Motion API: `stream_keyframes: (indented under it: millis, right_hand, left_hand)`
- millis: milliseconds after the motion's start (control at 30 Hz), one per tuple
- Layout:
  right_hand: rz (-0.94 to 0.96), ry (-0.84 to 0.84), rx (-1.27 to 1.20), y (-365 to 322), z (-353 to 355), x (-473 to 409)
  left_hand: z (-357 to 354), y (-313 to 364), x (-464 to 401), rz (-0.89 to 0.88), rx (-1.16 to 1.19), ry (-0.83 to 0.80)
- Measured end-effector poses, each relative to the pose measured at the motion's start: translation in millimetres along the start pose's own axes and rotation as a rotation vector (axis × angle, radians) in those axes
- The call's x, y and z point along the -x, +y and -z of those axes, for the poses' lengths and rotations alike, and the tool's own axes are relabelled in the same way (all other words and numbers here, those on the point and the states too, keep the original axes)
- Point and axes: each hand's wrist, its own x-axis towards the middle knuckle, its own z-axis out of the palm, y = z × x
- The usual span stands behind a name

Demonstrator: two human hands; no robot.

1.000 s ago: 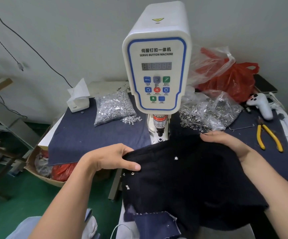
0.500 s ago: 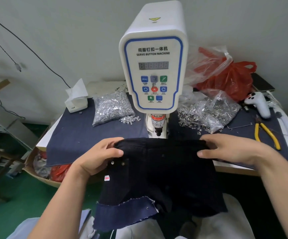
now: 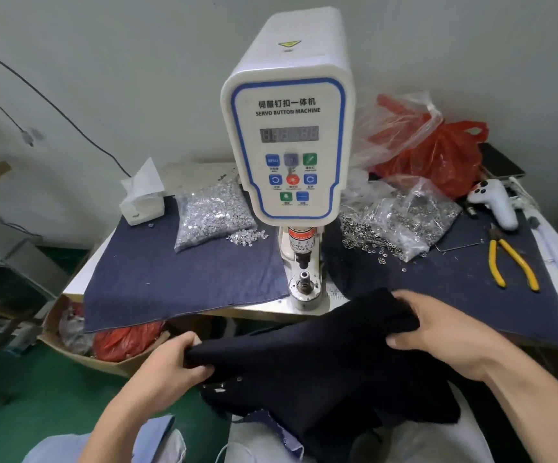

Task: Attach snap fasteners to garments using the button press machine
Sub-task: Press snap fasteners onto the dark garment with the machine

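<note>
A white servo button machine (image 3: 287,128) stands at the middle of the table, its bare lower die (image 3: 303,282) showing under the punch. A dark navy garment (image 3: 321,372) hangs in front of the table edge over my lap, with small metal snaps near its left side. My left hand (image 3: 174,365) grips the garment's left edge, below the table. My right hand (image 3: 438,325) grips its upper right corner near the table edge, right of the die. Bags of silver snap parts lie left (image 3: 210,212) and right (image 3: 401,222) of the machine.
Denim cloth (image 3: 177,275) covers the table. Yellow pliers (image 3: 511,262), a white controller (image 3: 494,202) and a red plastic bag (image 3: 438,158) lie at the right. A tissue box (image 3: 142,202) sits at back left. A cardboard box with a red bag (image 3: 117,342) stands on the green floor.
Both hands have pulled the garment back off the die toward me and lowered it; the left hand has dropped below the table edge. The lower die is now uncovered.
</note>
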Motion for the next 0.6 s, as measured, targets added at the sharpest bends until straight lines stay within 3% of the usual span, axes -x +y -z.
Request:
stream_keyframes:
  millis: [133, 233, 300, 400, 433, 500, 600]
  right_hand:
    - [-0.043, -0.064, -0.036, 9.6, -8.9, 5.3]
    - [-0.058, -0.3, -0.234, 3.8, 5.7, 11.3]
    - [-0.023, -0.306, -0.353, -2.9, 13.4, 14.8]
    - [0.031, -0.089, -0.392, -13.1, 11.5, 12.1]
    - [0.019, -0.021, -0.423, -16.6, 8.9, 10.8]
    - [-0.054, 0.034, -0.544, -23.8, 2.8, 10.5]
    - [-0.082, 0.036, -0.701, -37.2, -14.2, 18.9]
  left_hand:
    - [-9.0, -5.0, 15.5, 0.024, 0.625, -0.196]
    - [-1.7, -6.7, 15.2, 0.003, 1.071, -0.207]
    - [8.8, 0.7, 16.4, -0.067, 1.114, -0.062]
    - [16.4, 34.8, 17.1, -0.02, 0.858, 0.319]
    - [16.4, 47.9, 16.7, 0.035, 0.897, 0.391]
    - [13.3, 73.6, 16.8, 0.135, 1.193, 0.373]
    - [5.1, 115.1, 27.9, 0.28, 1.529, 0.198]
